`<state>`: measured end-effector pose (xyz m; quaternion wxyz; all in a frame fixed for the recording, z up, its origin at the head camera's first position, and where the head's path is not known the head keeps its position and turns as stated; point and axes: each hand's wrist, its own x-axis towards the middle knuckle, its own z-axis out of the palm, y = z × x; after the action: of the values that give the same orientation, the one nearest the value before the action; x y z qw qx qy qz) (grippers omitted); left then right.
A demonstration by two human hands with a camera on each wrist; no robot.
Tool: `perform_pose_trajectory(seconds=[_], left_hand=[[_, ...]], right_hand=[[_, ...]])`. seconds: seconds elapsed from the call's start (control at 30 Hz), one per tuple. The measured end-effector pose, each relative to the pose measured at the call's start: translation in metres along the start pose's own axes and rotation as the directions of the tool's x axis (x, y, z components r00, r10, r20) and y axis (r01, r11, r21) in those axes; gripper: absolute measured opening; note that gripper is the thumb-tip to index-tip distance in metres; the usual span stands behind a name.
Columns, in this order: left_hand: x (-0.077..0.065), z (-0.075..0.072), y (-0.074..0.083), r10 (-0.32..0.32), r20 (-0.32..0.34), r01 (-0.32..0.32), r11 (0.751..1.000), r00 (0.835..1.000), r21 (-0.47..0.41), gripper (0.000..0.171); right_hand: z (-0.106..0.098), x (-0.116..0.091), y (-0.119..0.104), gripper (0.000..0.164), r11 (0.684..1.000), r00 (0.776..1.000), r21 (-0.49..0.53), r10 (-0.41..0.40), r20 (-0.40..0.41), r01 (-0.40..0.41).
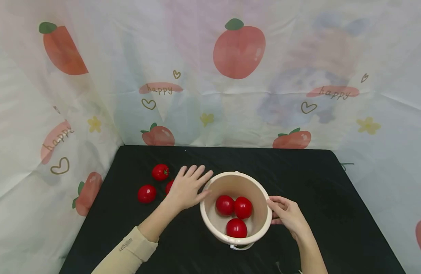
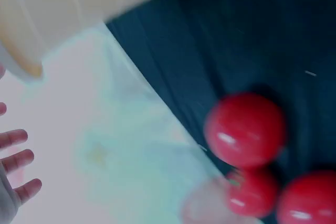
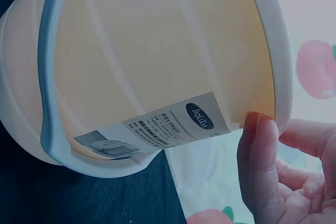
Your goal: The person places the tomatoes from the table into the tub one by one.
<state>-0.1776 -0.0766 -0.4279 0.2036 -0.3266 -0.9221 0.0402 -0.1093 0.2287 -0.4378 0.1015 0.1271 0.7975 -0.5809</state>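
A cream bucket (image 1: 231, 184) is on the black surface (image 1: 333, 236), right of the middle, its round mouth facing the head camera and its handle (image 1: 242, 247) hanging at the near side. Three red tomatoes (image 1: 236, 228) lie together at the bottom of the bucket, two side by side at the back and one nearer the person. The right hand (image 1: 292, 217) has its grip closed on the bucket's right rim, pinching it between the thumb and the fingers; the right wrist view shows fingertips against the outer wall, near a printed label (image 3: 173, 124). The left hand (image 1: 187, 190) has a released grip: its fingers are straight and spread, palm down, and its thumb reaches to the bucket's left rim, though contact there cannot be told. Left of the bucket lie three loose tomatoes (image 1: 146, 194), one partly hidden behind the left hand and the farthest showing a green stem top. A cream sleeve (image 1: 133, 247) covers the left forearm. Behind the surface hangs a pale cloth (image 1: 196, 45) printed with fruit, hearts and "happy".
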Motion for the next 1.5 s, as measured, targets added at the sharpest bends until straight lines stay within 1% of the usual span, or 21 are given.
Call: perform_pose_trajectory(seconds=[0.07, 0.13, 0.2, 0.27, 0.33, 0.43, 0.53, 0.7, 0.83, 0.9, 1.0, 1.13, 1.5], left_hand=[[-0.013, 0.004, -0.013, -0.090, 0.004, 0.090, 0.996, 0.996, -0.005, 0.056], [-0.025, 0.010, -0.026, -0.175, 0.000, 0.175, 0.984, 0.985, -0.020, 0.057], [-0.037, 0.017, -0.038, -0.251, -0.010, 0.251, 0.967, 0.968, -0.043, 0.057], [-0.048, 0.024, -0.048, -0.312, -0.014, 0.311, 0.949, 0.950, -0.058, 0.058], [-0.059, 0.031, -0.058, -0.366, -0.015, 0.364, 0.929, 0.931, -0.064, 0.060], [-0.075, 0.040, -0.070, -0.438, 0.005, 0.437, 0.897, 0.899, -0.068, 0.065], [-0.089, 0.050, -0.081, -0.504, 0.047, 0.506, 0.859, 0.862, -0.073, 0.069], [-0.109, 0.065, -0.095, -0.582, 0.161, 0.597, 0.799, 0.797, -0.068, 0.075], [-0.125, 0.073, -0.100, -0.612, 0.236, 0.641, 0.764, 0.755, -0.072, 0.078], [-0.131, 0.076, -0.101, -0.622, 0.259, 0.659, 0.748, 0.739, -0.084, 0.080], [-0.139, 0.080, -0.103, -0.632, 0.270, 0.674, 0.732, 0.726, -0.098, 0.081], [-0.145, 0.085, -0.104, -0.641, 0.274, 0.685, 0.720, 0.717, -0.110, 0.082], [-0.153, 0.097, -0.106, -0.623, 0.351, 0.694, 0.709, 0.699, -0.125, 0.082]], right_hand=[[0.000, 0.000, 0.000, 0.045, 1.000, 1.000, -0.001, 0.003, -0.001, -0.003], [0.000, 0.000, 0.000, 0.045, 1.000, 1.000, 0.001, 0.005, 0.000, -0.005], [0.000, 0.000, 0.000, 0.045, 1.000, 1.000, 0.001, 0.008, 0.000, -0.008], [0.000, 0.000, 0.000, 0.045, 1.000, 1.000, 0.000, 0.011, -0.002, -0.011], [0.000, 0.000, 0.000, 0.045, 1.000, 1.000, -0.002, 0.012, -0.004, -0.012], [0.001, 0.000, 0.000, 0.045, 1.000, 1.000, 0.000, 0.013, -0.005, -0.013], [0.001, 0.000, 0.000, 0.045, 1.000, 1.000, 0.003, 0.013, -0.002, -0.013], [0.001, 0.000, 0.000, 0.045, 1.000, 1.000, 0.007, 0.015, 0.001, -0.015], [0.001, 0.000, 0.001, 0.045, 1.000, 1.000, 0.005, 0.015, 0.001, -0.015], [0.001, 0.000, 0.001, 0.045, 1.000, 1.000, 0.005, 0.014, 0.000, -0.014], [0.001, 0.000, 0.001, 0.045, 1.000, 1.000, 0.004, 0.013, -0.001, -0.013], [0.001, 0.000, 0.001, 0.045, 1.000, 1.000, 0.008, 0.012, -0.001, -0.012], [0.000, 0.000, 0.000, 0.045, 1.000, 1.000, 0.009, 0.004, -0.001, -0.004]])
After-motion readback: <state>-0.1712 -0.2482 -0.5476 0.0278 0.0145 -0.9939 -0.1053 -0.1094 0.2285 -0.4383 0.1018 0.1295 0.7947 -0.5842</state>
